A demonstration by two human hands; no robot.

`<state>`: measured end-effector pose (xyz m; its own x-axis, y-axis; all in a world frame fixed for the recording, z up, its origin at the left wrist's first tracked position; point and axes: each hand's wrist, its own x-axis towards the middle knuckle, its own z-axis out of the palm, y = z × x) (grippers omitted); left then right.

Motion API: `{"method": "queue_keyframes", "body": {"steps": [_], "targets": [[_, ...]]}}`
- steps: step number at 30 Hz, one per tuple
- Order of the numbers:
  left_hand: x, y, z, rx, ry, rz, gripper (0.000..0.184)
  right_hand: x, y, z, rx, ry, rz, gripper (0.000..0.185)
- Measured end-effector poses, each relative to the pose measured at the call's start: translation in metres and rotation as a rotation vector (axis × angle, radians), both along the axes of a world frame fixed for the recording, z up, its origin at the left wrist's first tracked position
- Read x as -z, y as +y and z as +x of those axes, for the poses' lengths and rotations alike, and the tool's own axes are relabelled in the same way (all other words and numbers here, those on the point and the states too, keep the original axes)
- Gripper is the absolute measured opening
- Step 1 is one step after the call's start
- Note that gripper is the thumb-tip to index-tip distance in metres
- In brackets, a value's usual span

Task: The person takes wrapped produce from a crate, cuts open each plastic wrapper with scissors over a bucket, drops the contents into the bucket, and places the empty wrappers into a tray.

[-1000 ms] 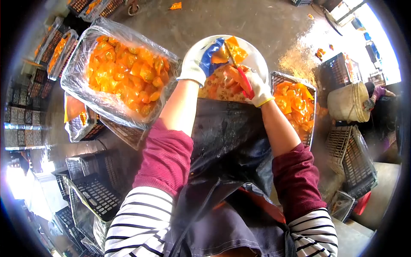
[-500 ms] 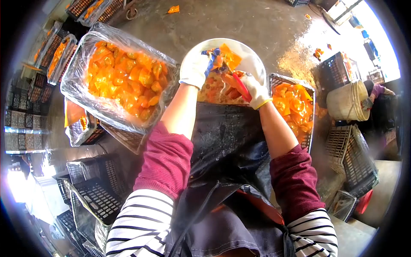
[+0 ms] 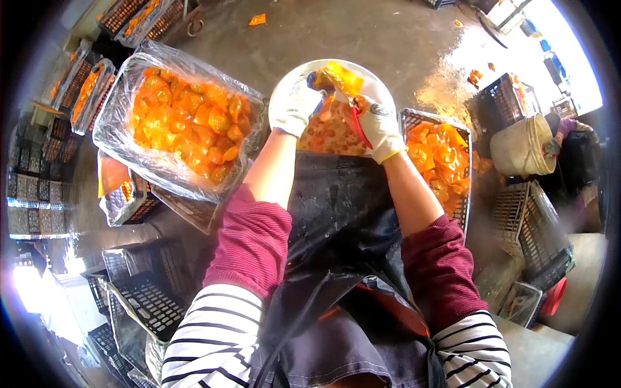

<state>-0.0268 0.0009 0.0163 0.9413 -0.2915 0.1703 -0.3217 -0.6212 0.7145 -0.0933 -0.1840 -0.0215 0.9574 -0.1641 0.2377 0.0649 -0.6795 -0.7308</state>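
Note:
My left hand [image 3: 297,110], in a white glove with blue fingertips, is closed on an orange plastic packet [image 3: 344,77] above a white basin [image 3: 387,92]. My right hand [image 3: 381,128], also gloved, grips red-handled scissors [image 3: 359,131], their blades up against the packet and partly hidden. Pale liquid with reddish-orange bits [image 3: 330,132] lies in the basin below. On the left, a plastic-lined crate [image 3: 107,119] is heaped with shiny orange packets [image 3: 187,123]. More orange packets [image 3: 443,155] fill a dark crate [image 3: 467,194] to the right of the basin.
A person's gloved hand [image 3: 568,126] is beside a cream bucket [image 3: 521,145] at the far right. Black crates [image 3: 145,301] stand at lower left, with others [image 3: 540,239] at right. A loose orange packet [image 3: 257,20] lies on the floor ahead.
The scissors have swung more upright and come up to the packet. My right hand has shifted slightly left. The packet now stretches between both hands, and more of the basin's contents shows.

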Motion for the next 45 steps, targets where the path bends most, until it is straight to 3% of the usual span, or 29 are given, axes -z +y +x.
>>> {"method": "queue_keyframes", "body": {"steps": [3, 4, 6, 8, 10, 12, 15, 16, 18, 20, 22, 23, 24, 28, 30, 32, 37, 44, 45], "targets": [[0.039, 0.01, 0.023, 0.102, 0.107, -0.408, 0.035, -0.033, 0.001, -0.012, -0.016, -0.124, 0.069, 0.029], [0.032, 0.013, 0.018, 0.051, 0.266, -0.481, 0.032, -0.037, -0.006, -0.016, -0.021, -0.116, 0.11, 0.029], [0.01, 0.021, 0.004, -0.075, 0.587, -0.582, 0.028, -0.037, -0.032, -0.019, -0.08, 0.11, 0.562, 0.03], [0.031, 0.037, 0.016, 0.08, 0.506, -0.445, 0.029, -0.065, -0.059, -0.045, -0.116, 0.2, 0.968, 0.032], [0.055, 0.048, 0.033, 0.199, 0.592, -0.495, 0.03, -0.051, -0.114, -0.075, -0.152, 0.025, 0.334, 0.031], [0.037, 0.032, 0.025, 0.072, 0.611, -0.268, 0.034, -0.035, -0.172, -0.121, -0.009, 0.025, -0.127, 0.027], [0.053, 0.034, 0.036, 0.176, 0.72, -0.44, 0.035, -0.027, -0.218, -0.201, 0.144, 0.491, -0.435, 0.026], [0.051, 0.035, 0.034, 0.185, 0.752, -0.468, 0.034, -0.028, -0.224, -0.231, 0.131, 0.784, -0.643, 0.032], [0.059, 0.034, 0.041, 0.238, 0.772, -0.445, 0.032, -0.059, -0.209, -0.277, 0.253, 1.1, -0.635, 0.037], [0.057, 0.034, 0.036, 0.209, 0.741, -0.414, 0.033, -0.003, -0.262, -0.335, 0.366, 0.99, -0.551, 0.039], [0.057, 0.034, 0.035, 0.228, 0.736, -0.327, 0.034, -0.026, -0.238, -0.342, 0.397, 1.239, -0.424, 0.042], [0.056, 0.033, 0.034, 0.228, 0.751, -0.304, 0.034, -0.012, -0.243, -0.351, 0.386, 1.216, -0.503, 0.045], [0.055, 0.031, 0.035, 0.229, 0.763, -0.281, 0.034, -0.005, -0.246, -0.354, 0.448, 1.283, -0.375, 0.044], [0.052, 0.031, 0.023, 0.242, 0.762, -0.329, 0.029, 0.014, -0.239, -0.332, 0.382, 1.341, -0.481, 0.039], [0.049, 0.032, 0.019, 0.261, 0.76, -0.274, 0.029, 0.043, -0.253, -0.327, 0.512, 1.302, -0.504, 0.033], [0.054, 0.035, 0.02, 0.25, 0.761, -0.23, 0.03, 0.062, -0.266, -0.317, 0.181, 1.466, -0.731, 0.032], [0.037, 0.023, 0.008, 0.237, 0.75, -0.113, 0.035, 0.05, -0.25, -0.28, 0.286, 1.758, -0.646, 0.032], [0.053, 0.019, 0.015, 0.266, 0.811, -0.087, 0.039, 0.057, -0.251, -0.271, 0.15, 1.659, -0.692, 0.032], [0.058, 0.019, 0.019, 0.294, 0.823, -0.131, 0.04, 0.054, -0.248, -0.267, 0.221, 1.652, -0.638, 0.033]]}}
